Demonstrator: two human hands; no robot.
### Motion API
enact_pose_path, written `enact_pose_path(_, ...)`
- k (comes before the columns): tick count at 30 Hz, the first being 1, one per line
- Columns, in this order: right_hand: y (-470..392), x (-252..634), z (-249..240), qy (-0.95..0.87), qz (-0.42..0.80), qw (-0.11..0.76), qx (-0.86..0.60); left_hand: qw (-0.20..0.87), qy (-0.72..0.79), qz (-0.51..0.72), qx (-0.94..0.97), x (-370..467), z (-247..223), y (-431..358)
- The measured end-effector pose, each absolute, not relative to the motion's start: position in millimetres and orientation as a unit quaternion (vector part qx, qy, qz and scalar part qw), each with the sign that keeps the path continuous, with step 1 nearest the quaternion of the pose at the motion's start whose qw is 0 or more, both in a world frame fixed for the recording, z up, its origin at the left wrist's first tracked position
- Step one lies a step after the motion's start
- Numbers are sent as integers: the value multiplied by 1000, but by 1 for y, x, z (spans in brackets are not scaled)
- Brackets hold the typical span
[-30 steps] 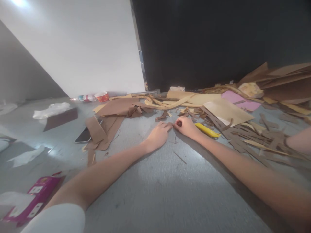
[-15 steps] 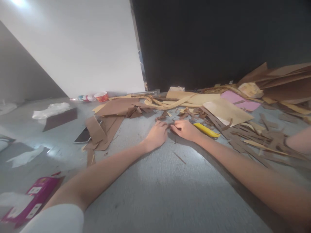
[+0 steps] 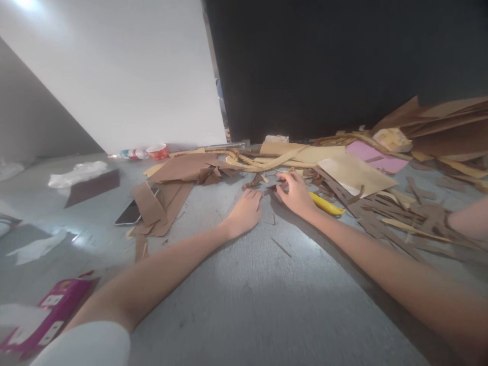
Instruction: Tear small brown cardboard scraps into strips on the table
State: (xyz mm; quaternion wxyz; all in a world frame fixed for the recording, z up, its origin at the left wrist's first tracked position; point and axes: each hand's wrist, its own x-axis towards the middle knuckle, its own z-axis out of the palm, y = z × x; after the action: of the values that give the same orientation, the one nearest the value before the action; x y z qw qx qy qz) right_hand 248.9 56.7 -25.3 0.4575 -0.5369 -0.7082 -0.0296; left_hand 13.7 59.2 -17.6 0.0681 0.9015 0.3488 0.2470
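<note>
1. Rests the left hand (image 3: 244, 211) palm down on the grey tabletop (image 3: 213, 315), with the fingers slightly bent and close together.
2. Hides the underside of that hand from view; cannot tell of any hold beneath it.
3. Opens the right hand (image 3: 281, 183) partway, with thumb and forefinger well parted, just beside the left hand; grasps nothing visible between those two digits.
4. Has a dark brown scrap (image 3: 271, 187) on the tabletop between the two hands, close by the right thumb; cannot tell touching from nearly touching.
5. Has a curled brown piece (image 3: 252, 182) just ahead of the left fingertips.
6. Shows a long yellow object (image 3: 328, 204) just right of the right hand, partly hidden by the wrist.
7. Shows farther right a loose heap of brown strips (image 3: 430, 221), near another person's arm (image 3: 468, 219) at the edge, with a tan sheet (image 3: 353, 175) and a pink sheet (image 3: 389, 163) beyond.
8. Has at left a phone (image 3: 127, 214), partly covered by folded brown card (image 3: 149, 203).
9. Shows behind that a red-and-white cup (image 3: 158, 152) beside a plastic bottle (image 3: 135, 154) lying on its side.
10. Has a purple packet (image 3: 67, 295) at near left, close to the white left sleeve (image 3: 89, 345).
</note>
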Motion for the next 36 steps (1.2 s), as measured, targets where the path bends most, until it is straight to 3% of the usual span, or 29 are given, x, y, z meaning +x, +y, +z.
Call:
enact_pose_path(5, 62, 250, -35, -775, 4, 357, -521, 73, 352, 247, 900, 13, -19, 61)
enact_pose_path(9, 59, 250, -30, -786, 57, 379, -485, 102, 363, 268, 886, 14, -20, 59)
enact_pose_path(15, 51, 246, -23, -792, 87, 411, -443, 335, 431, 371, 751, 14, -10, 69)
enact_pose_path(18, 48, 244, -23, -794, 100, 417, -430, 420, 420, 354, 723, 12, -2, 74)
enact_pose_path(23, 43, 244, -21, -783, 137, 417, -441, 429, 354, 339, 758, 11, -1, 72)
enact_pose_path(36, 35, 242, 0, -769, 235, 390, -448, 420, 381, 396, 722, 10, -8, 75)
